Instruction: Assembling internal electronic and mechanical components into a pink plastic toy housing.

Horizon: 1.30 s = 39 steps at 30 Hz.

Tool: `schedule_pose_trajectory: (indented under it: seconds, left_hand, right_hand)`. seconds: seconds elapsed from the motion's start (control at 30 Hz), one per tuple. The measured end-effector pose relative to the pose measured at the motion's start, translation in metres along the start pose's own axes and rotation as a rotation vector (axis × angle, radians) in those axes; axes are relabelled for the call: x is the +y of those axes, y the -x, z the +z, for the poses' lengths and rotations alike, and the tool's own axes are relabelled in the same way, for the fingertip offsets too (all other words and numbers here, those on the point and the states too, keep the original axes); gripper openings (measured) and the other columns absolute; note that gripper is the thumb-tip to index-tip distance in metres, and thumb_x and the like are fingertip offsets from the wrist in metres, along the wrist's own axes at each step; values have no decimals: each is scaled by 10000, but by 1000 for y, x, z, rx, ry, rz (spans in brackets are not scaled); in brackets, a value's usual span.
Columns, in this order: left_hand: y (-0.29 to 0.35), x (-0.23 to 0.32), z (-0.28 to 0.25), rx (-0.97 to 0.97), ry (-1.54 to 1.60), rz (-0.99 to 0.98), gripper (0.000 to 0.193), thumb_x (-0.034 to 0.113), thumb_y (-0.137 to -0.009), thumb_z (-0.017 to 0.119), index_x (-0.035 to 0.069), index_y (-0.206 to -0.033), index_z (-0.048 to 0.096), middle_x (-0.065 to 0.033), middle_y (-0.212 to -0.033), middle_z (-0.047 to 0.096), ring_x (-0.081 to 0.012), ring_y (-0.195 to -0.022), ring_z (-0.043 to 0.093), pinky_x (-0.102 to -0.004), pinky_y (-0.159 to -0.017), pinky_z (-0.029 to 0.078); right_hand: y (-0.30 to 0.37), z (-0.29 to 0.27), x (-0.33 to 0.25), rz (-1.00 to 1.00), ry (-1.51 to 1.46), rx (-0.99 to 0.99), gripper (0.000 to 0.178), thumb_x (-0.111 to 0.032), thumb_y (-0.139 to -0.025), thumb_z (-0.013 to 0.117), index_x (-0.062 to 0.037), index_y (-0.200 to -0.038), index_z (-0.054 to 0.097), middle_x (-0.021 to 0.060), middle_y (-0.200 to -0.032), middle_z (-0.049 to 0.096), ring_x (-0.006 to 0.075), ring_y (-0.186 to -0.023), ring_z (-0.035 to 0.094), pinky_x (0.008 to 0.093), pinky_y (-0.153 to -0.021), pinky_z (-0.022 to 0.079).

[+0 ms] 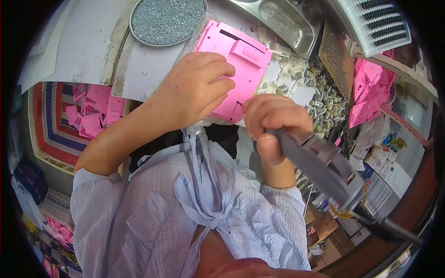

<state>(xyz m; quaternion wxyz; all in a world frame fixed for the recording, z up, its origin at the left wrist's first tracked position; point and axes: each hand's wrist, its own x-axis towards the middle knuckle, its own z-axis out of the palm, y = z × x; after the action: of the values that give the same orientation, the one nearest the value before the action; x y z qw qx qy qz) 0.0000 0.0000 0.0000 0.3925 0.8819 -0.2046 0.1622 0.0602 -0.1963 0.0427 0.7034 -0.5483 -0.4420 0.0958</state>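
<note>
Pink parts (95, 111) sit in a striped-lined bin (48, 116) at left, then steel dish (162, 45) of screws (168, 21), left hand (197, 83) fingers part-bent on the pink panel (215, 42) at bench (146, 69) edge, can't tell if pinching, right hand (277, 118) closed round grey power tool (320, 162) beside panel's near-right corner.

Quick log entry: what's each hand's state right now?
Left hand: half curled on the pink panel; whether it grips can't be told.
Right hand: closed, holding the grey tool.
</note>
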Motion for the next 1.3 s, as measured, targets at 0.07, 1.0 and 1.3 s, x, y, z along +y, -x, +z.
schedule_pose_trajectory:
  seconds: [0.07, 1.0, 1.3]
  left_hand:
    - [-1, 1, 1, 3, 0, -5, 229, 131, -780, 742, 47, -988, 699, -94, -1140, 649, -298, -1133, 597, -435, -964, 467]
    - [-6, 6, -9, 13, -86, -41, 66, 171, -801, 735, 136, -849, 706, 5, -972, 675, -222, -954, 637, -434, -917, 429]
    - [-11, -35, -44, 179, -284, -190, 138, 114, -846, 709, 73, -978, 710, -96, -1116, 679, -284, -1114, 626, -453, -949, 473]
  right_hand:
    - [-1, -1, 1, 18, -39, 36, 289, -196, -928, 756, 1, -1026, 570, 64, -645, 581, 215, -545, 597, 340, -542, 518]
    - [-24, -28, -29, -44, -118, 48, 323, -307, -971, 688, -70, -1094, 505, 3, -629, 522, 159, -475, 508, 367, -519, 490]
    - [-25, -11, 0, 208, 19, 218, 341, -224, -933, 738, -49, -952, 446, 69, -616, 515, 183, -528, 501, 373, -544, 437]
